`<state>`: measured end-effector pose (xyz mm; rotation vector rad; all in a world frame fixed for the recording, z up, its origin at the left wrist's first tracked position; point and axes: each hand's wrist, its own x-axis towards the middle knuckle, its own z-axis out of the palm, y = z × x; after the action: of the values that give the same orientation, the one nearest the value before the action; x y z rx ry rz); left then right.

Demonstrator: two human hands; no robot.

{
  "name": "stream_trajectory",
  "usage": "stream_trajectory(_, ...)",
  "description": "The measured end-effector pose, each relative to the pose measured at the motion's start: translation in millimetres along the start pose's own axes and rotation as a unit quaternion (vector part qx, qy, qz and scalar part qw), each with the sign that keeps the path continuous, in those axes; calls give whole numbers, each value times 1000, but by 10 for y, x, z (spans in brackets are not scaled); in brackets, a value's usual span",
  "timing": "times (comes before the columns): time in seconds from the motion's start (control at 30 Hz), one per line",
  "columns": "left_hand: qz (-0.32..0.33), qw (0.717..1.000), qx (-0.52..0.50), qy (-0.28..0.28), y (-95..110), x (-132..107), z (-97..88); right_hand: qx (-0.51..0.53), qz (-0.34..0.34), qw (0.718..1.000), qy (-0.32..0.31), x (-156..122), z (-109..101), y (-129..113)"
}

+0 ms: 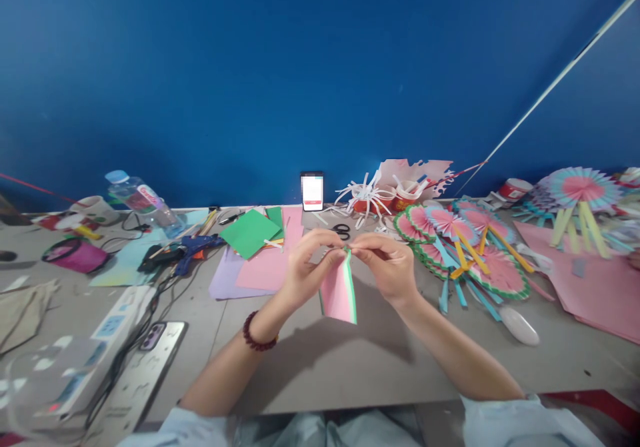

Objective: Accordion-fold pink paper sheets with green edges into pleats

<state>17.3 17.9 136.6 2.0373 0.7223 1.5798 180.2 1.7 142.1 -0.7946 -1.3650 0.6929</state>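
A pink sheet of paper with green edges (336, 295) hangs down between my two hands, above the middle of the table. My left hand (311, 266) pinches its top edge from the left, thumb against fingers. Close beside it, my right hand (387, 266) pinches the same top edge from the right. The fingertips of both hands nearly meet and cover the upper edge, where a narrow fold seems to lie. Just behind the hands is a pair of black scissors (342, 230).
Green paper (251, 234) and pink and purple sheets (225, 275) lie left. A phone (313, 190) leans on the blue wall. Finished paper fans (493, 270) and a white oval object (519, 326) are right. A glue gun (193, 250), bottle (145, 200) and power strip (95, 357) stand left.
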Motion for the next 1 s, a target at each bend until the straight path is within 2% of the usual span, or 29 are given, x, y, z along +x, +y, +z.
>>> stream_trajectory(0.2, 27, 999, 21, -14, -53, 6, -17, 50, 36, 998, -20, 4, -5, 6)
stream_trajectory(0.4, 83, 996, 23, -20, 11, 48, -50, 71, 90, 992, -47, 34, -13, -59)
stream_trajectory(0.53, 109, 993, 32, -12, 50, 68, -57, 63, 98, 990, -85, 67, -72, -88)
stream_trajectory(0.73, 118, 992, 53, -8, 85, 78, -49, -20, 29, 987, -155, 89, -185, -203)
stream_trajectory(1.0, 170, 979, 109, -24, 100, 55, -10, -198, -62, 967, -147, 19, -216, -357)
